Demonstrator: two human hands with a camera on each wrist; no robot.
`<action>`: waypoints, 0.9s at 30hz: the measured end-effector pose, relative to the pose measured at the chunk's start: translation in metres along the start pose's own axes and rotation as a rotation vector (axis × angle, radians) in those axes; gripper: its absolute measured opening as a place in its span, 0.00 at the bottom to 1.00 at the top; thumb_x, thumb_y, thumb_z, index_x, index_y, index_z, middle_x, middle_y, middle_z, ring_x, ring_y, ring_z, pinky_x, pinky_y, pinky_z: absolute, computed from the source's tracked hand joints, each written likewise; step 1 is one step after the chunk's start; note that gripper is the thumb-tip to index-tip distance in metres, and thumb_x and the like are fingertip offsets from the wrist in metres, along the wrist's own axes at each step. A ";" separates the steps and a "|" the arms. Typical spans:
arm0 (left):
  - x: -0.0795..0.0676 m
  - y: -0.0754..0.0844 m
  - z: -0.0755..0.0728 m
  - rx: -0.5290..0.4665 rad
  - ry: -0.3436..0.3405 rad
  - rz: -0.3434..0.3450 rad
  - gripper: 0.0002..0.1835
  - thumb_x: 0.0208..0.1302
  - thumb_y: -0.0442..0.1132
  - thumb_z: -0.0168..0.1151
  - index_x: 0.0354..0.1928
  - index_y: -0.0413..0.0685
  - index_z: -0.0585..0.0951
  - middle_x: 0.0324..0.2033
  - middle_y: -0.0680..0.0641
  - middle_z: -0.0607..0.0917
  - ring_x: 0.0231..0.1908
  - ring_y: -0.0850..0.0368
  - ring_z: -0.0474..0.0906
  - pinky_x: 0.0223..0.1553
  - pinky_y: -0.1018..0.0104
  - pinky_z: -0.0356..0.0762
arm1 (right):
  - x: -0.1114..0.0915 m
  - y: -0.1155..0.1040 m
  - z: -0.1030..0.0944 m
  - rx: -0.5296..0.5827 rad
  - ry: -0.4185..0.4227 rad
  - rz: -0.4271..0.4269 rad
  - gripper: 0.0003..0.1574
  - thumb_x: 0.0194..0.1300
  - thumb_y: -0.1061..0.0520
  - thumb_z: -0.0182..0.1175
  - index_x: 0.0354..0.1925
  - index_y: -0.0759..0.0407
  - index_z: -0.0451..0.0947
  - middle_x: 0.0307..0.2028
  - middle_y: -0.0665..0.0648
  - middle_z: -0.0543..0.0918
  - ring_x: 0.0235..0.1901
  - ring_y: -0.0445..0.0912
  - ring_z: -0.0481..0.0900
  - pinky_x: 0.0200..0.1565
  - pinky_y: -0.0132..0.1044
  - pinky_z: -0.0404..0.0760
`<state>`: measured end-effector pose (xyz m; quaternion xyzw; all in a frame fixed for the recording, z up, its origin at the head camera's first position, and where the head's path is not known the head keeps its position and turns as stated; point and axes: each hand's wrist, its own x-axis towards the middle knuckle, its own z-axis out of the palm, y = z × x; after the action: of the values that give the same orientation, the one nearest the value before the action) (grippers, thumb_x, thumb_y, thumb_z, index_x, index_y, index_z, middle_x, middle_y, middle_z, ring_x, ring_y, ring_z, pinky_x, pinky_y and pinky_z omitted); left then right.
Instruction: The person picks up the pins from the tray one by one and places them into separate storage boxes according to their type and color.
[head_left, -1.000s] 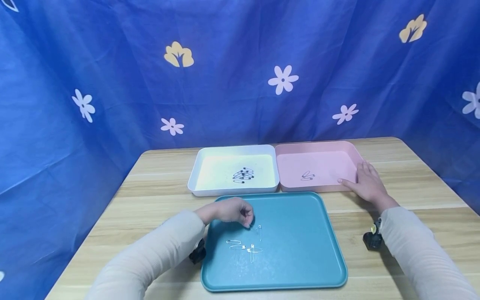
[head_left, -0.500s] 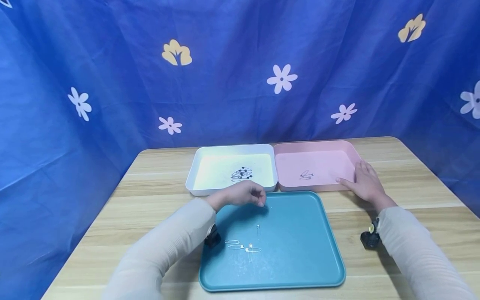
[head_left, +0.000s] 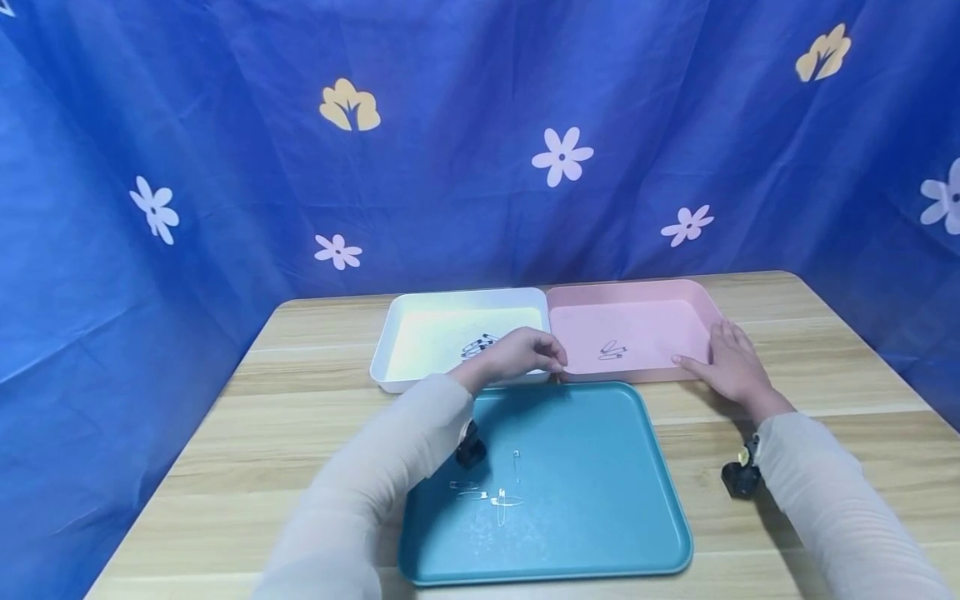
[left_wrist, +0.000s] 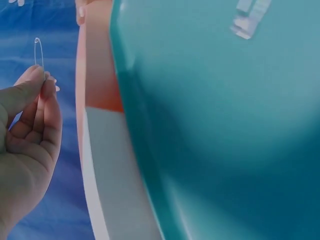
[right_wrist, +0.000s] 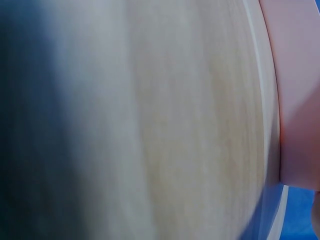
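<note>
In the left wrist view my left hand (left_wrist: 32,125) pinches a silver safety pin (left_wrist: 37,40) between thumb and forefinger, its coil end pointing up. The head view shows that left hand (head_left: 517,354) over the meeting edges of the white tray (head_left: 420,337) and the pink tray (head_left: 667,321). With fingers extended, my right hand (head_left: 735,367) rests at the pink tray's front right corner, thumb on the front rim. A few safety pins (head_left: 612,353) lie in the pink tray. Dark-headed safety pins (head_left: 480,343) are in the white tray, partly hidden by my left hand.
A teal tray (head_left: 600,483) stands in front of both shallow trays, with several silver safety pins (head_left: 502,500) on its left part. All three trays stand on a wooden table (head_left: 300,400). A blue flowered curtain (head_left: 450,167) hangs behind it.
My left hand has moved from over the teal tray, away from me and rightward, to the pink tray's left edge, carrying the safety pin. The right hand stays in place.
</note>
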<state>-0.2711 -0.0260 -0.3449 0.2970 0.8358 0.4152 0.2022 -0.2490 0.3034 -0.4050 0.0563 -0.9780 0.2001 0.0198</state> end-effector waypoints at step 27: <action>0.073 0.001 0.031 -0.046 0.241 -0.111 0.05 0.53 0.28 0.57 0.32 0.40 0.80 0.27 0.49 0.80 0.28 0.61 0.74 0.31 0.76 0.72 | 0.003 0.002 0.001 -0.023 0.002 -0.002 0.62 0.56 0.30 0.42 0.59 0.81 0.33 0.59 0.78 0.36 0.60 0.66 0.33 0.57 0.56 0.33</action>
<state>-0.3065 0.0409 -0.3688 0.1934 0.8596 0.4548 0.1299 -0.2519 0.3046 -0.4063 0.0569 -0.9801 0.1890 0.0218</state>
